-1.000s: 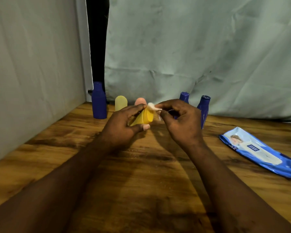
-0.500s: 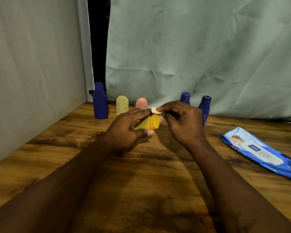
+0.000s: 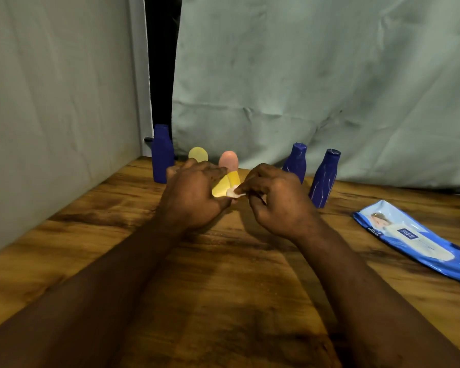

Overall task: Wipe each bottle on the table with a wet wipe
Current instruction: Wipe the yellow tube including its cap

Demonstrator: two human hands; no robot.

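Three blue bottles (image 3: 162, 155) (image 3: 295, 162) (image 3: 325, 179), two yellow bottles (image 3: 198, 155) (image 3: 227, 183) and one pink bottle (image 3: 228, 159) are showing, making six. One wipe (image 3: 233, 192) and one wipe pack (image 3: 414, 240) are also showing at the bench (image 3: 223, 288).

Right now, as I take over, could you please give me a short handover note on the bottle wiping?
Left hand grips the yellow bottle over the table.
Right hand pinches a small wet wipe against it.
At the back stand three blue bottles, a pale yellow bottle and a pink bottle. Wipe pack lies at right.
Done: cannot tell which are wiped.
Left: finish the yellow one, then any unwiped.
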